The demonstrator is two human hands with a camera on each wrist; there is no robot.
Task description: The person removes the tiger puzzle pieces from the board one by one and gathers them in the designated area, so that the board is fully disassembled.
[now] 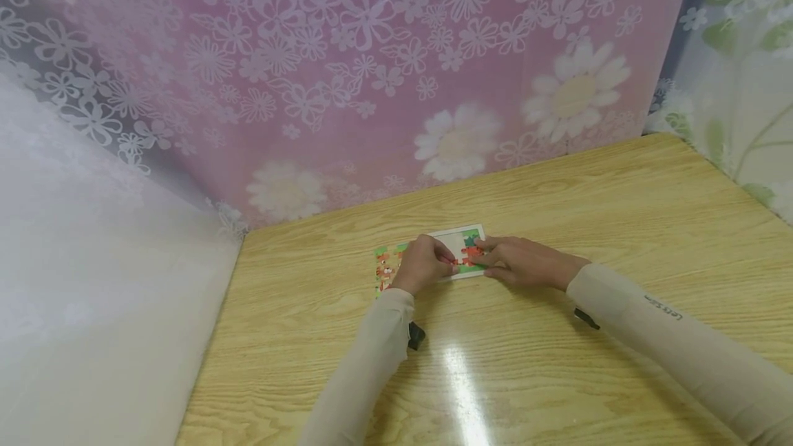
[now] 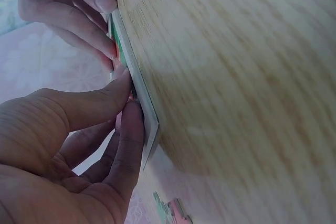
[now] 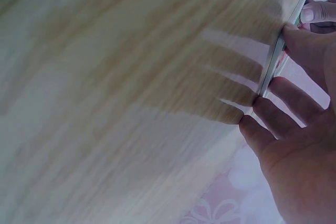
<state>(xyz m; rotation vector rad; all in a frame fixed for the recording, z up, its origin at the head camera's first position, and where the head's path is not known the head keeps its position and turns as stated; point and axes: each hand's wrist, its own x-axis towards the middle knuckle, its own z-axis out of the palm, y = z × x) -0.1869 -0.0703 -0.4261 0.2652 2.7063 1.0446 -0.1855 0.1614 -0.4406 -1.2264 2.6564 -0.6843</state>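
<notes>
A white-rimmed jigsaw tray (image 1: 451, 243) lies on the table, with joined green and red pieces (image 1: 473, 253) at its right end. My left hand (image 1: 423, 266) is over the tray's left part and pinches a small reddish puzzle piece (image 1: 455, 263) between thumb and fingertips, low at the near rim. Most of that piece is hidden by the fingers. From the right, my right hand (image 1: 526, 260) reaches in with fairly straight fingers. Its fingertips touch the joined pieces and its thumb (image 2: 106, 2) rests at the tray's near edge.
Left of the tray lie several orange and green puzzle pieces (image 1: 382, 268), partly behind the left hand and wrist. The wood-grain table (image 1: 520, 363) meets a pink flowered curtain (image 1: 372, 88) at the back and a white sheet (image 1: 111, 260) at the left.
</notes>
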